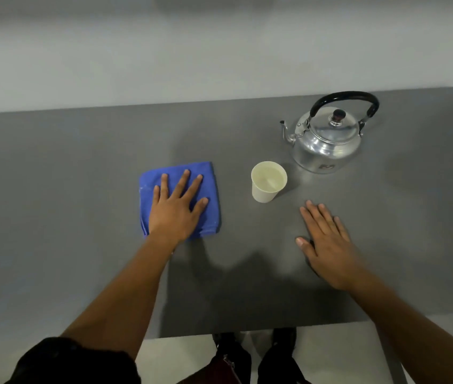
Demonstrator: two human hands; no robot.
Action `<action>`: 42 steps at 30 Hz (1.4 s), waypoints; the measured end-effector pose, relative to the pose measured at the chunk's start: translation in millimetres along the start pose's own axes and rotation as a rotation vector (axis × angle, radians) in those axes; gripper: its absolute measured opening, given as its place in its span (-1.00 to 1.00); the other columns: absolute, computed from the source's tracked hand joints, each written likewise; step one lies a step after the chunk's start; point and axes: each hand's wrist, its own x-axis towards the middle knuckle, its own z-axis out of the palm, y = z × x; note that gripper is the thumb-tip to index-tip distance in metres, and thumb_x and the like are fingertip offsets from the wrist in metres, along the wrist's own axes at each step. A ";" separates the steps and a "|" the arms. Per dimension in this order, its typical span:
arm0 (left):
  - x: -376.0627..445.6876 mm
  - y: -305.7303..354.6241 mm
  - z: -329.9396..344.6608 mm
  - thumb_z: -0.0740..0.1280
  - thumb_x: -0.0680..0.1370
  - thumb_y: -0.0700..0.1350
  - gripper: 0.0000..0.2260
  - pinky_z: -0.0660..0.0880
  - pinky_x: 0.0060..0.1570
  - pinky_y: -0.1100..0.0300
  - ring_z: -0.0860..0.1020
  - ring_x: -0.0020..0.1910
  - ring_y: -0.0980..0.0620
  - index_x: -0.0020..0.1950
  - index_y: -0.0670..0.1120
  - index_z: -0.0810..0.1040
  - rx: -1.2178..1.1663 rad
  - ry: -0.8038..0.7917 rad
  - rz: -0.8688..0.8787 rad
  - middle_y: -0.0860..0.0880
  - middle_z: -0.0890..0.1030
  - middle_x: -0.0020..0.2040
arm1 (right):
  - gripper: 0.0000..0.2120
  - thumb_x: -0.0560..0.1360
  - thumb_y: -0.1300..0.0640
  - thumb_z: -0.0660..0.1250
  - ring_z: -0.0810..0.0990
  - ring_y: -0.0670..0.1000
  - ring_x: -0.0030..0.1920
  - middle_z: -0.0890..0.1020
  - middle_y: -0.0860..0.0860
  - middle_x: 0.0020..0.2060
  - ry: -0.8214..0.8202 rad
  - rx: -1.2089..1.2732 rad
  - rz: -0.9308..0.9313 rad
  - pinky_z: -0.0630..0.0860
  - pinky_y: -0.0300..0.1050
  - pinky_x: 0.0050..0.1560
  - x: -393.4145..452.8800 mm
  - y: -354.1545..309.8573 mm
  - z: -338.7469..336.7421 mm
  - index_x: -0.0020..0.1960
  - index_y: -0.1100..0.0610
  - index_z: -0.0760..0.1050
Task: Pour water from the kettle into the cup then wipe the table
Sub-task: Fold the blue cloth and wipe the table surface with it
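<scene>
Under the flat left hand lies the blue cloth, fingers spread wide and pressing it down, likely ready to wipe the table. Just right of that hand stands the cup, with water in it. Past the cup sits the kettle, upright. The right hand rests flat and holds nothing. Any spills are too hard to see.

Kettle: polished metal, glossy; handle black, looks plastic. Cup: matt, paper-like. Cloth: blue woven fabric, soft. Desk: grey, smooth, matt.
</scene>
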 end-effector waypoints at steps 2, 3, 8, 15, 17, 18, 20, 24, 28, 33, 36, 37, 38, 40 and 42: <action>4.3 24.3 0.6 -0.11 0.63 0.37 -0.39 -0.13 0.61 -0.20 -0.15 0.67 -0.26 0.67 0.27 -0.07 -0.011 -0.008 0.049 0.13 -0.05 0.70 | -0.34 0.64 -0.25 -0.11 -0.33 -0.10 0.60 -0.20 -0.13 0.65 0.017 -0.008 -0.002 -0.19 0.08 0.60 0.1 0.5 2.1 0.65 -0.08 -0.23; 0.1 34.6 2.3 -0.13 0.63 0.38 -0.39 -0.14 0.61 -0.20 -0.17 0.67 -0.24 0.67 0.27 -0.07 -0.011 -0.014 0.089 0.13 -0.06 0.70 | -0.34 0.64 -0.25 -0.12 -0.31 -0.09 0.61 -0.17 -0.12 0.65 0.031 -0.012 -0.006 -0.17 0.09 0.61 0.2 0.7 2.9 0.66 -0.07 -0.21; -50.1 31.6 11.9 -0.12 0.66 0.39 -0.42 -0.17 0.62 -0.15 -0.20 0.67 -0.15 0.66 0.30 -0.08 0.019 -0.002 0.279 0.19 -0.06 0.69 | -0.33 0.61 -0.27 -0.14 -0.29 -0.10 0.61 -0.14 -0.13 0.65 0.054 -0.009 -0.012 -0.17 0.07 0.60 1.0 2.5 6.3 0.66 -0.08 -0.18; -26.2 -41.2 -7.2 -0.10 0.60 0.40 -0.37 -0.04 0.61 -0.17 -0.08 0.68 -0.17 0.66 0.27 0.02 0.010 0.023 0.126 0.18 0.02 0.69 | -0.33 0.64 -0.23 -0.08 -0.30 -0.08 0.61 -0.15 -0.11 0.66 0.026 -0.005 0.002 -0.15 0.10 0.61 0.8 -0.2 2.3 0.66 -0.06 -0.18; 6.4 -43.8 -11.0 -0.14 0.62 0.40 -0.38 -0.06 0.61 -0.20 -0.10 0.68 -0.20 0.67 0.26 -0.05 0.026 0.019 0.068 0.16 -0.02 0.70 | -0.33 0.63 -0.26 -0.11 -0.30 -0.06 0.62 -0.16 -0.10 0.65 0.012 0.014 0.002 -0.15 0.12 0.61 0.6 -1.9 -0.9 0.66 -0.06 -0.18; 23.6 -41.6 -12.6 -0.13 0.63 0.39 -0.38 -0.06 0.60 -0.21 -0.10 0.67 -0.22 0.67 0.25 -0.07 0.030 0.023 0.050 0.15 -0.03 0.70 | -0.32 0.62 -0.27 -0.12 -0.29 -0.06 0.62 -0.15 -0.10 0.65 0.009 0.031 0.001 -0.15 0.12 0.61 0.5 -3.1 -2.6 0.66 -0.05 -0.17; 55.7 -28.7 -16.3 -0.09 0.65 0.36 -0.40 -0.08 0.60 -0.22 -0.11 0.67 -0.26 0.68 0.25 -0.07 0.025 0.023 0.036 0.13 -0.03 0.70 | -0.31 0.62 -0.26 -0.10 -0.29 -0.06 0.62 -0.13 -0.10 0.65 0.012 0.059 -0.001 -0.17 0.11 0.61 -0.5 -5.2 -4.8 0.66 -0.04 -0.15; 87.7 20.3 -17.1 -0.14 0.66 0.35 -0.43 -0.15 0.60 -0.23 -0.17 0.66 -0.27 0.66 0.29 -0.13 0.051 -0.021 0.166 0.11 -0.09 0.71 | -0.32 0.64 -0.25 -0.05 -0.31 -0.08 0.61 -0.15 -0.12 0.65 0.008 0.078 -0.007 -0.25 0.06 0.60 -1.1 -5.4 -5.2 0.66 -0.06 -0.16; 71.1 47.0 -10.7 -0.21 0.65 0.35 -0.44 -0.16 0.61 -0.22 -0.22 0.66 -0.23 0.65 0.30 -0.21 0.091 -0.045 0.332 0.11 -0.15 0.70 | -0.34 0.66 -0.20 0.02 -0.29 -0.09 0.61 -0.12 -0.11 0.65 0.025 0.069 -0.016 -0.26 0.00 0.59 -0.4 -3.3 -3.0 0.66 -0.05 -0.13; 4.4 34.0 -1.6 -0.09 0.69 0.33 -0.46 -0.15 0.62 -0.18 -0.19 0.67 -0.20 0.66 0.29 -0.10 0.063 -0.020 0.440 0.15 -0.07 0.70 | -0.33 0.65 -0.21 -0.03 -0.29 -0.06 0.62 -0.14 -0.10 0.65 -0.001 0.021 0.006 -0.20 0.07 0.60 0.6 -5.0 -2.9 0.66 -0.05 -0.17; -32.7 -2.7 5.0 -0.04 0.67 0.36 -0.45 -0.13 0.62 -0.15 -0.18 0.68 -0.13 0.65 0.32 -0.06 0.045 0.005 0.410 0.20 -0.03 0.69 | -0.33 0.64 -0.23 -0.08 -0.34 -0.08 0.60 -0.22 -0.12 0.64 -0.032 0.012 0.015 -0.24 0.06 0.60 1.3 -4.3 -4.3 0.65 -0.08 -0.24; -40.0 -18.1 4.0 -0.03 0.66 0.37 -0.44 -0.10 0.62 -0.14 -0.16 0.68 -0.12 0.65 0.33 -0.01 0.023 0.015 0.366 0.21 0.00 0.69 | -0.33 0.64 -0.23 -0.08 -0.34 -0.08 0.60 -0.23 -0.13 0.64 -0.033 0.010 0.012 -0.24 0.06 0.60 1.3 -4.0 -4.6 0.65 -0.08 -0.25; -44.3 -32.3 1.5 -0.03 0.64 0.38 -0.43 -0.07 0.62 -0.15 -0.12 0.68 -0.13 0.65 0.32 0.04 0.005 0.023 0.311 0.21 0.03 0.68 | -0.34 0.65 -0.23 -0.07 -0.35 -0.09 0.60 -0.23 -0.13 0.64 -0.031 0.006 0.010 -0.23 0.06 0.60 0.8 -3.7 -4.7 0.65 -0.08 -0.25; -42.3 -49.8 -4.7 -0.06 0.61 0.40 -0.39 -0.02 0.60 -0.18 -0.05 0.68 -0.17 0.65 0.28 0.09 0.006 0.028 0.178 0.18 0.08 0.68 | -0.34 0.66 -0.21 -0.05 -0.35 -0.10 0.59 -0.23 -0.14 0.64 -0.018 0.004 0.008 -0.23 0.05 0.60 -0.4 -3.3 -4.2 0.65 -0.09 -0.24; -28.2 -45.4 -8.1 -0.09 0.61 0.39 -0.37 0.01 0.59 -0.21 -0.02 0.67 -0.23 0.66 0.25 0.08 0.020 0.032 0.056 0.13 0.07 0.69 | -0.34 0.66 -0.20 -0.03 -0.34 -0.11 0.60 -0.20 -0.14 0.64 0.005 0.018 0.000 -0.22 0.05 0.60 -0.4 -2.4 -3.0 0.65 -0.08 -0.22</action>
